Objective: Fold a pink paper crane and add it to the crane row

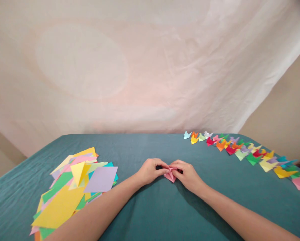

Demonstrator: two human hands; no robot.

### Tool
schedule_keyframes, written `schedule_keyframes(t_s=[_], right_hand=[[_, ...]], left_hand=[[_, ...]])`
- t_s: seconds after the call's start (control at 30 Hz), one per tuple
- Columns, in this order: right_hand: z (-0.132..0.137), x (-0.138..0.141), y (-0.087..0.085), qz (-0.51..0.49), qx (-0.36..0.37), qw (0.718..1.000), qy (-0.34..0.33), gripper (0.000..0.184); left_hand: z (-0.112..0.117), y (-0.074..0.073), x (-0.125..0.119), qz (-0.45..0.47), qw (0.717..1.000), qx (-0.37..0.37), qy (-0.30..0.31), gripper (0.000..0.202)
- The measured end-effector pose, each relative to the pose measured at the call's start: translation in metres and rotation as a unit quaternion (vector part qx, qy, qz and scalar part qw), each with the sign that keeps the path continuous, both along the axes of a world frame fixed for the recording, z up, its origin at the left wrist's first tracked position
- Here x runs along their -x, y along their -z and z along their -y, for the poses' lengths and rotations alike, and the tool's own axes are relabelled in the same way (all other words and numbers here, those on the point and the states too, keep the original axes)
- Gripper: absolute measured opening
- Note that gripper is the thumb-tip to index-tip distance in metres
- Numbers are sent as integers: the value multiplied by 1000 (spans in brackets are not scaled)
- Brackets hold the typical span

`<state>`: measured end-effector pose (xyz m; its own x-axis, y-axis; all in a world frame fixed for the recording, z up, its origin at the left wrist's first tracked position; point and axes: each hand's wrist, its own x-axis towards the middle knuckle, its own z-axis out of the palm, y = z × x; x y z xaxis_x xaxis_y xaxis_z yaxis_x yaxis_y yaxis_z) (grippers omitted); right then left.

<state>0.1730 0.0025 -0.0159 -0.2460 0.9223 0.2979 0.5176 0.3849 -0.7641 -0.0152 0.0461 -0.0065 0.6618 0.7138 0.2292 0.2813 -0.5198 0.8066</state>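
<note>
A small pink folded paper piece [170,175] lies on the teal tablecloth [150,207] at the middle of the table. My left hand [150,170] pinches its left side with curled fingers. My right hand [187,174] grips its right side, fingers closed over the paper. Both hands meet over the piece, and part of the paper is hidden under my fingers.
A loose pile of coloured paper squares [72,184] lies at my left, a lilac sheet [102,179] on top. A row of several folded paper figures [242,150] runs along the table's right edge. A pale cloth sheet [139,67] hangs behind the table.
</note>
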Motion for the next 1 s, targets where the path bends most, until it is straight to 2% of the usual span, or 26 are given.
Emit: schedule_keyframes(t_s=[0.3,0.5,0.63,0.8,1.0], right_hand=[[2,-1,1,-13,-21,1000,-19,24],[4,0,2,-4,-35,999,-36,26],[4,0,7,-5,-42,999,-20,27],[3,-1,11,7,-44,999,-3,27],[4,1,5,14,-50,999,-15,27]], left_hand=[[1,1,-3,-4,1000,-1,-24,15],[3,6,-6,-8,998,-7,-61,15],[4,8,-8,-21,996,-24,-87,17],[5,8,-9,-22,995,-27,-94,19],[6,7,-9,-19,995,-29,-89,19]])
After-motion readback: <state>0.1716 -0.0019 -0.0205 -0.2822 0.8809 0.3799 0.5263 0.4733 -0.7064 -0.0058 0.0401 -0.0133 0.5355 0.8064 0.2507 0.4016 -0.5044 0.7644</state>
